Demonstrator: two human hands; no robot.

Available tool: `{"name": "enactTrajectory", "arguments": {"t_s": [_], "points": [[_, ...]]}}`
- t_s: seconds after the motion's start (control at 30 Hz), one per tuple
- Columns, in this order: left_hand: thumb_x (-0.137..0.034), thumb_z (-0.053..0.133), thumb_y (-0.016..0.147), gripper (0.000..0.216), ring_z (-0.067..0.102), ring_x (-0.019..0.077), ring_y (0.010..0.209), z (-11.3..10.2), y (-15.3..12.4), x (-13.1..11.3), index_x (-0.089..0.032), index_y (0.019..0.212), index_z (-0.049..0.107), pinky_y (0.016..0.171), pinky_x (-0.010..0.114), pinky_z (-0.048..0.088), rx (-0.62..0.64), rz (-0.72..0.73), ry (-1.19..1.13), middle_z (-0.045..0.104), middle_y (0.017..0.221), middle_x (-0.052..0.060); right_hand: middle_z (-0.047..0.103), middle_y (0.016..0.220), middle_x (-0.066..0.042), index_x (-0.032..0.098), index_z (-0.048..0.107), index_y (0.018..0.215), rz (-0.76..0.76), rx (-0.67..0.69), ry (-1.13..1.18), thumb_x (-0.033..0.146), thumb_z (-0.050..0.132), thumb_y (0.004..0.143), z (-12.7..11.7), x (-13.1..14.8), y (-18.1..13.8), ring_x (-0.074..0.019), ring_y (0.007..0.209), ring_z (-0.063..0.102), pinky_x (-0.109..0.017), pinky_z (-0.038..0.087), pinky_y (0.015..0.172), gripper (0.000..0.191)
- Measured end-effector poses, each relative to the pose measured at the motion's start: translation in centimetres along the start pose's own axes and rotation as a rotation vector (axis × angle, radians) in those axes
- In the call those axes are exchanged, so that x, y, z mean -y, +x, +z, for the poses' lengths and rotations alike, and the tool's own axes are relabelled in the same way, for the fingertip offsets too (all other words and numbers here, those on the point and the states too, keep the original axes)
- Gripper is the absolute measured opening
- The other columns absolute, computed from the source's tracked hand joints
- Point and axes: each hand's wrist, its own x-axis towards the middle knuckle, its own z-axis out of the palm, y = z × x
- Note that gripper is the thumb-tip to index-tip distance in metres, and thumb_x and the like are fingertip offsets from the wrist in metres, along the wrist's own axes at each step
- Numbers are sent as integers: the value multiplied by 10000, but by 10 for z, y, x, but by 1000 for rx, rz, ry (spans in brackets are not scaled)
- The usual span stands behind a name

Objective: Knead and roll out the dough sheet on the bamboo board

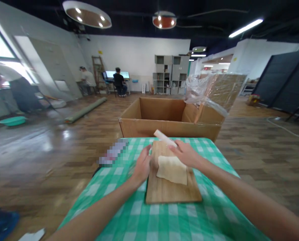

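Note:
A wooden cutting board [169, 192] lies on a table with a green and white checked cloth [149, 221]. A pale flat sheet of dough [172, 170] rests on the board's far half. My right hand [187, 154] is closed round a light rolling pin [164, 138] at the board's far edge, just above the dough. My left hand [142, 166] rests on the board's left edge, fingers together and pressing against it. The underside of both hands is hidden.
An open cardboard box [169, 120] with clear plastic wrap [209, 88] stands on the floor just beyond the table. A blurred-out object [113, 153] lies at the table's far left corner. Two people sit at desks far back; another person stands at left by the window.

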Motion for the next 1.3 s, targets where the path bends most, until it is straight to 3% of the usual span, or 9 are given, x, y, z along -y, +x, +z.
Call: {"name": "enactTrajectory", "arguments": {"t_s": [0.1, 0.2, 0.43, 0.67, 0.8, 0.93, 1.0, 1.13, 1.3], "points": [[-342, 402, 1030, 466, 443, 272, 1473, -25, -2, -9, -209, 1466, 496, 1237, 514, 337, -151, 40, -36, 556, 1506, 106, 733, 914, -102, 197, 658, 916, -111, 251, -527, 483, 533, 1015, 8, 6, -31, -231, 799, 663, -300, 411, 658, 328], [-390, 378, 1065, 464, 399, 265, 1503, -33, -10, -15, -208, 1476, 487, 1252, 514, 311, -61, 155, 167, 510, 1550, 112, 732, 1060, -142, 181, 675, 1040, -154, 348, -715, 445, 524, 1030, 23, 10, -45, -281, 916, 696, -336, 458, 735, 304], [-410, 336, 1070, 562, 370, 332, 1526, -14, -27, 2, -65, 1497, 458, 1252, 541, 298, 293, 336, 816, 458, 1581, 236, 679, 1258, -176, 172, 676, 1267, -370, 327, -767, 398, 506, 1045, 32, 4, -57, -343, 1181, 622, -488, 462, 1013, 360], [-432, 441, 1047, 672, 218, 374, 1580, -26, -48, -1, -80, 1597, 282, 1246, 623, 256, 170, 423, 954, 365, 1636, 238, 558, 1499, -191, 148, 533, 1470, -357, 341, -607, 370, 430, 1070, 28, -27, -60, -343, 1437, 441, -531, 360, 1163, 469], [-297, 479, 1010, 543, 357, 358, 1520, -27, -76, -34, -163, 1532, 411, 1224, 597, 330, 253, 505, 910, 443, 1576, 197, 683, 1275, -171, 152, 663, 1192, -183, 261, -414, 301, 577, 990, 31, -31, -45, -305, 1241, 598, -443, 441, 1064, 265], [-303, 509, 984, 429, 529, 322, 1370, -6, -97, -67, -144, 1379, 557, 1153, 496, 456, 506, 539, 817, 575, 1430, 175, 706, 957, -104, 167, 617, 1029, -66, 76, -307, 279, 517, 996, 26, -23, -22, -233, 864, 657, -350, 499, 772, 154], [-368, 531, 983, 494, 530, 338, 1355, 9, -99, -74, -118, 1408, 538, 1154, 507, 445, 543, 559, 814, 577, 1423, 184, 641, 752, -17, 198, 590, 942, 10, -57, -5, 339, 583, 961, 22, -11, -10, -179, 645, 587, -290, 445, 590, 143], [-457, 490, 1008, 508, 559, 364, 1286, 32, -95, -71, -94, 1350, 588, 1140, 551, 424, 595, 632, 866, 612, 1350, 189, 353, 457, 107, 261, 397, 641, 177, -181, 651, 459, 695, 851, 27, 25, 8, -95, 363, 324, -246, 268, 378, 415], [-479, 409, 1033, 579, 543, 390, 1287, 45, -96, -53, -47, 1379, 576, 1135, 574, 390, 530, 744, 880, 587, 1381, 218, 318, 386, 108, 247, 369, 514, 176, -166, 932, 346, 750, 751, 61, 47, 15, -60, 301, 277, -220, 201, 322, 459]]}}
